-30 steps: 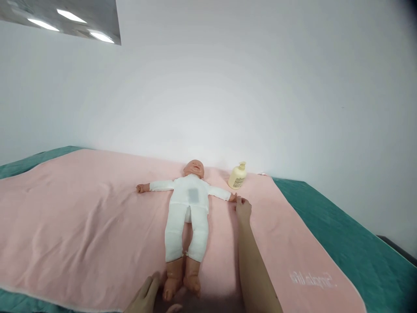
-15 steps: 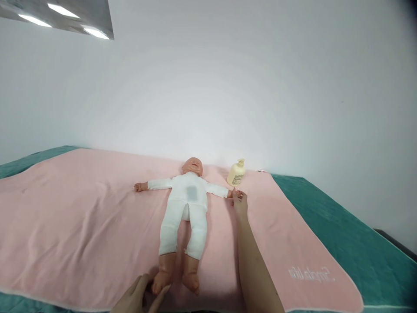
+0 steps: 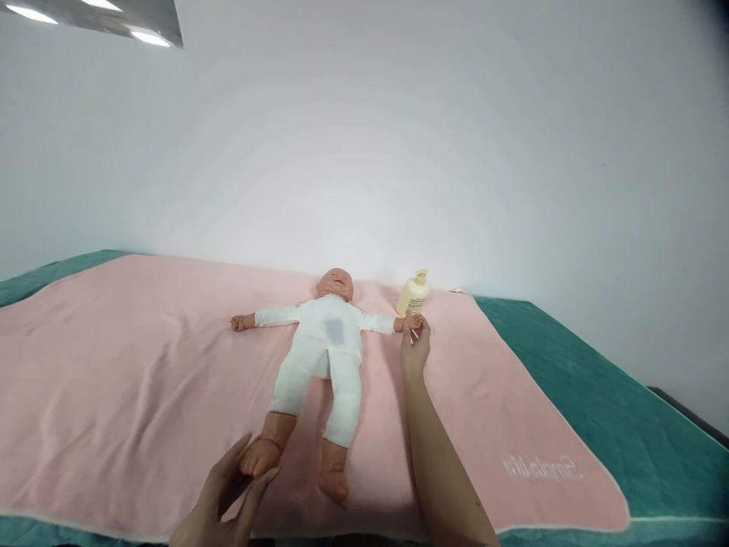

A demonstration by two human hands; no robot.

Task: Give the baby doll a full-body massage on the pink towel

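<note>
A baby doll (image 3: 330,334) with a white cloth body lies on its back on a pink blanket (image 3: 187,365), arms spread wide. My left hand (image 3: 222,494) grips the doll's foot on the left side, thumb and fingers around it, and that leg is angled outward. With my right hand (image 3: 416,346) I pinch the doll's small hand on the right side. Just behind that hand stands a pale yellow pump bottle (image 3: 413,294) with printed text. The doll's other foot (image 3: 334,479) rests on the blanket.
Beneath the blanket is a green quilted cover (image 3: 598,395), showing at both sides and the front edge. A white wall (image 3: 364,137) rises behind. White lettering (image 3: 541,467) marks the blanket's right corner. A dark rail (image 3: 683,410) borders the far right.
My left hand has taken hold of the doll's left-side foot and moved it outward and upward. My right hand has raised the doll's hand slightly. The view has shifted a little.
</note>
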